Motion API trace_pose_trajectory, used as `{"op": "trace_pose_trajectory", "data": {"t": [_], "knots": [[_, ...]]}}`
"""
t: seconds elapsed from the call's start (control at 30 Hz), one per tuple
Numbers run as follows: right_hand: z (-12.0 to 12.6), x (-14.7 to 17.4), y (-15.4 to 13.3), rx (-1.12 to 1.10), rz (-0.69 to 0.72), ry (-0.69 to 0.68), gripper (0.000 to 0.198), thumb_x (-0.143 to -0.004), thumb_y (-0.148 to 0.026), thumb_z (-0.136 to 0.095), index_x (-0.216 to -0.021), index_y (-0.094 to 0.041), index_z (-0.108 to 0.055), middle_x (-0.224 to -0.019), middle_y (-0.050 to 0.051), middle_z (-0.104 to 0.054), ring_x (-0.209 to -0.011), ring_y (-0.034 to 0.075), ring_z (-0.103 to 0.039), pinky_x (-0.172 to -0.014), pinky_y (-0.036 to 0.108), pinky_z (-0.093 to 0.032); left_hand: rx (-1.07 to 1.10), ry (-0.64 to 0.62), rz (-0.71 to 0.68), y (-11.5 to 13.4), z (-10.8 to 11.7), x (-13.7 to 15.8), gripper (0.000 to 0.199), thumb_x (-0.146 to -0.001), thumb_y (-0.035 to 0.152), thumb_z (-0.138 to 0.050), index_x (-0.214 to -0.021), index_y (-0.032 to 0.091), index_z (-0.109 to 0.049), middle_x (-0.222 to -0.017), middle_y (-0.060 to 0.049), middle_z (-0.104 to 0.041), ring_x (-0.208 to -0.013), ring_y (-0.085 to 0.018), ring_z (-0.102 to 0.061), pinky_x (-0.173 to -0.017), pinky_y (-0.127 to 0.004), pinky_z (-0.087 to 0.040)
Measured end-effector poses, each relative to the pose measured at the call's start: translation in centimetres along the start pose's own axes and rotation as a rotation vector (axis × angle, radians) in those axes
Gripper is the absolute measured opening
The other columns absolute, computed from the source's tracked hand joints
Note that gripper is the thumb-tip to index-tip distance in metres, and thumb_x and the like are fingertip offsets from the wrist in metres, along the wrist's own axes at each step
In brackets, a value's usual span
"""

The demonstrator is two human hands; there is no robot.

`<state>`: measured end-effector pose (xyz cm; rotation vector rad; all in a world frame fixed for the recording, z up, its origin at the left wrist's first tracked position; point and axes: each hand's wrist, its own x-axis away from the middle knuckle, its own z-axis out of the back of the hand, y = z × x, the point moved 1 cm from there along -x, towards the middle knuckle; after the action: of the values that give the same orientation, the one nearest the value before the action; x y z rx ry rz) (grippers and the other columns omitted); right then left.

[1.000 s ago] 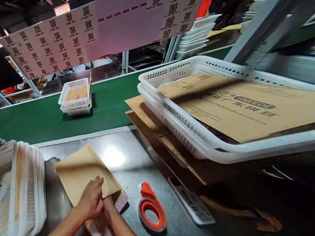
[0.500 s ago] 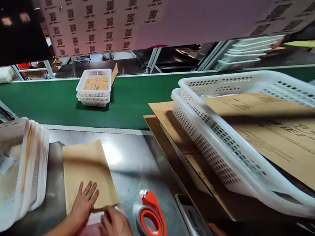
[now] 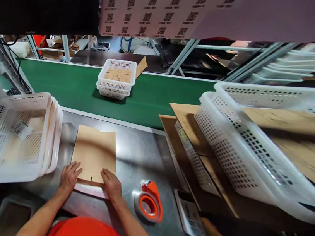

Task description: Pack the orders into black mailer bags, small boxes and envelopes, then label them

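A brown kraft paper mailer (image 3: 96, 148) lies on the metal tabletop. At its near end a pale strip (image 3: 91, 190) shows below a brown edge. My left hand (image 3: 69, 176) grips the near left corner with fingers curled over it. Opposite it, my right hand (image 3: 111, 183) pinches the near right corner. Right of the mailer rests an orange tape dispenser (image 3: 150, 203) with a roll of clear tape, apart from both hands. Beside the dispenser lies a phone-like flat device (image 3: 190, 215).
Nested white plastic baskets (image 3: 10, 144) stand on edge at the left. Large white baskets (image 3: 228, 159) sit on cardboard sheets (image 3: 185, 126) at the right. Small stacked baskets (image 3: 116, 79) rest on the green conveyor belt (image 3: 154, 98). A panel with codes (image 3: 161, 9) hangs above.
My left hand has gone from lying spread on the mailer to gripping its near left corner. My right hand now holds the other corner. The mailer lies straighter, and the view has shifted.
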<state>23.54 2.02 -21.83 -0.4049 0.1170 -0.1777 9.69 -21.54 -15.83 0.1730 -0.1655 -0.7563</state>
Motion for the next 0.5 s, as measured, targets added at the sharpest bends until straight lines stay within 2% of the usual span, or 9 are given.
{"op": "trace_pose_trajectory", "data": {"t": [0.1,0.2,0.27,0.37,0.43,0.5], "knots": [[0.1,1.6,-1.4,0.034,-0.028,-0.031,0.050,-0.094,-0.004,-0.050,-0.130,-0.024,-0.078,-0.136,0.012,-0.077,-0.116,0.033,-0.071,-0.100,0.044,-0.059,0.036,-0.010,0.086,-0.1,1.2,0.6,0.046,-0.093,0.001,-0.048,-0.111,0.028,-0.081,-0.116,-0.008,-0.077,-0.116,-0.027,-0.066,-0.101,-0.039,-0.047],[0.2,4.2,-1.8,0.045,-0.018,-0.087,0.064,-0.090,-0.001,-0.048,-0.146,-0.025,-0.069,-0.154,0.011,-0.067,-0.132,0.033,-0.065,-0.113,0.049,-0.054,0.072,-0.030,0.123,-1.1,0.7,2.9,0.037,-0.095,0.005,-0.048,-0.102,0.024,-0.078,-0.101,-0.007,-0.075,-0.104,-0.027,-0.065,-0.097,-0.039,-0.047],[0.6,6.1,-1.8,0.015,0.017,-0.183,0.066,-0.095,-0.009,-0.049,-0.158,-0.025,-0.057,-0.168,0.010,-0.051,-0.150,0.033,-0.053,-0.126,0.054,-0.043,0.106,-0.038,0.118,-1.8,-0.1,4.7,0.033,-0.092,0.005,-0.051,-0.098,0.024,-0.077,-0.103,-0.007,-0.074,-0.105,-0.026,-0.065,-0.097,-0.039,-0.048],[2.2,7.7,-2.1,-0.037,0.042,-0.355,0.070,-0.099,-0.034,-0.059,-0.166,-0.021,-0.045,-0.178,0.014,-0.033,-0.164,0.037,-0.032,-0.133,0.061,-0.029,0.273,0.058,0.117,-2.2,-0.8,6.6,0.043,-0.080,0.006,-0.060,-0.115,0.025,-0.077,-0.136,-0.009,-0.067,-0.131,-0.029,-0.060,-0.110,-0.042,-0.048],[3.6,7.4,-3.0,-0.044,0.012,-0.380,0.073,-0.094,-0.039,-0.068,-0.162,-0.019,-0.052,-0.176,0.017,-0.036,-0.162,0.040,-0.034,-0.131,0.063,-0.029,0.475,0.101,0.293,-2.5,-0.8,6.8,0.055,-0.080,0.013,-0.065,-0.134,0.021,-0.069,-0.146,-0.013,-0.062,-0.141,-0.032,-0.055,-0.116,-0.045,-0.047],[4.7,6.1,-4.4,-0.021,-0.030,-0.312,0.052,-0.094,-0.035,-0.068,-0.143,-0.019,-0.070,-0.165,0.019,-0.054,-0.151,0.041,-0.049,-0.125,0.059,-0.038,0.651,0.032,0.525,-3.0,-0.6,6.2,0.050,-0.086,0.024,-0.067,-0.136,0.015,-0.066,-0.129,-0.014,-0.071,-0.128,-0.032,-0.065,-0.109,-0.044,-0.051]]}}
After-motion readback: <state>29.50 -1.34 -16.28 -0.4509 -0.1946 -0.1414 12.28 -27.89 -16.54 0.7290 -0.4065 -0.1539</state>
